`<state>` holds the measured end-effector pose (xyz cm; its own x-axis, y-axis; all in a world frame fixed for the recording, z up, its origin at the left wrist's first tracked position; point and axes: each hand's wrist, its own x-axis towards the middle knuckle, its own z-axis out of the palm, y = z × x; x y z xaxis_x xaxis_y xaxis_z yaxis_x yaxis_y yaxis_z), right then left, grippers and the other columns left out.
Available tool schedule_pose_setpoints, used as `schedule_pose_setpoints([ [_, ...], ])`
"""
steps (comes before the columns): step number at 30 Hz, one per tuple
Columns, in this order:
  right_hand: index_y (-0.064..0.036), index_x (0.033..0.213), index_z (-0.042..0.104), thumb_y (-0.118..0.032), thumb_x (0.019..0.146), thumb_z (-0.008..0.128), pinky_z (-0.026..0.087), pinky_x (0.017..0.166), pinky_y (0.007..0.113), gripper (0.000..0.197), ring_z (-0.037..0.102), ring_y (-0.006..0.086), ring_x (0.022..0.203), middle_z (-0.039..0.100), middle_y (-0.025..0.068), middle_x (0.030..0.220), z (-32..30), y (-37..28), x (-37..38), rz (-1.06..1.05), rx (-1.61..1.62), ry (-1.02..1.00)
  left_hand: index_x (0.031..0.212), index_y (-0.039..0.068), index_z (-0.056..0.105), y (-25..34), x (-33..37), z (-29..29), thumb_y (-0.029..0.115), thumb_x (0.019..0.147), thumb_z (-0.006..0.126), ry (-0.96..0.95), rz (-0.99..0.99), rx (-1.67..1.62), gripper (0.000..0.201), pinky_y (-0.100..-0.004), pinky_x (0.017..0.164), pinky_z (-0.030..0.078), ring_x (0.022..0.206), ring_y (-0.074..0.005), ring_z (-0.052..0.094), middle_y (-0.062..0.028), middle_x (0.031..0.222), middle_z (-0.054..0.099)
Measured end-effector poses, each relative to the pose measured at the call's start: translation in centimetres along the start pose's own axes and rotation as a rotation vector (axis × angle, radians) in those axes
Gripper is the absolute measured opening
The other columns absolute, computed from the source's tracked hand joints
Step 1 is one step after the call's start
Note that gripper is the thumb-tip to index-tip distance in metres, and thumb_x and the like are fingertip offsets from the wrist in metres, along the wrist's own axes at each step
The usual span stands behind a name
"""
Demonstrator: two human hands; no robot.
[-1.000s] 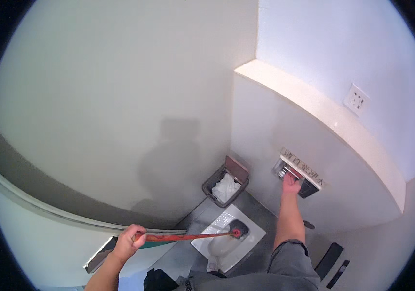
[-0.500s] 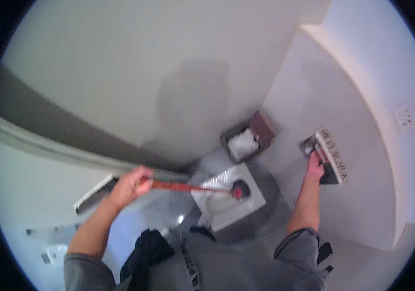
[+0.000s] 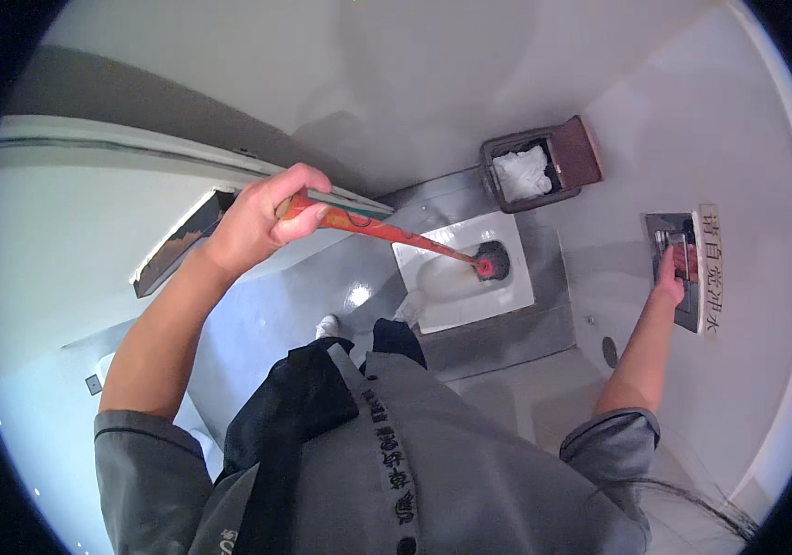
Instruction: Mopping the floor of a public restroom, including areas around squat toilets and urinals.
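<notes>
My left hand (image 3: 262, 213) is closed around the upper end of a long orange-red stick (image 3: 373, 227). The stick slants down to the right into a white squat toilet (image 3: 433, 314). Its lower end is red and rests in a dark round area at the toilet's right end; whether that dark shape is the tool's head or the drain hole, I cannot tell. Over on the right wall, my right hand (image 3: 669, 277) touches a shiny metal flush panel (image 3: 687, 310) with fingers stretched out, holding nothing.
A brown bin (image 3: 493, 185) with its lid up holds white paper (image 3: 523, 173) beyond the toilet. On the left is a pale partition with a dark, framed recess (image 3: 179, 250). My white shoes (image 3: 327, 326) stand on the grey floor (image 3: 276, 305) left of the toilet. A sign (image 3: 712, 268) borders the panel.
My view has shifted, so the toilet, bin and panel sit higher and further right. My left hand still grips the stick, and my right hand stays at the panel.
</notes>
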<state>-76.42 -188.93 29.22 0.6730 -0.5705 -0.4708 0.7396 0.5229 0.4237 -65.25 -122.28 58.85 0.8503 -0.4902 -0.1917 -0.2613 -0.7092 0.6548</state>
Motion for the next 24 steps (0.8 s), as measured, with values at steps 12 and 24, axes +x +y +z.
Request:
schedule_pose_setpoints([
  [12,0.0068,0.121,0.03,-0.039,0.091,0.011,0.018,0.099,0.051,0.058,0.03,0.0325,0.119,0.036,0.0172,0.127,-0.2,-5.7,4.5,-0.026,-0.35,-0.023,0.092,0.007,0.051,-1.0,0.4,0.0,0.029,0.076,0.058,0.023,0.07,0.025,0.028,-0.0326,0.066,0.045,0.071,-0.0264,0.056,-0.0121,0.077,0.056],
  [24,0.0007,0.117,0.038,-0.041,0.09,0.019,0.016,0.098,0.056,0.053,0.03,0.0356,0.119,0.041,0.0175,0.121,0.5,-7.4,5.1,0.002,-0.318,0.054,0.094,0.004,0.051,-1.0,0.6,-0.1,0.027,0.077,0.056,-0.041,0.0,-0.02,0.029,-0.0271,0.068,0.042,0.072,-0.0158,0.051,-0.0063,0.081,0.053],
])
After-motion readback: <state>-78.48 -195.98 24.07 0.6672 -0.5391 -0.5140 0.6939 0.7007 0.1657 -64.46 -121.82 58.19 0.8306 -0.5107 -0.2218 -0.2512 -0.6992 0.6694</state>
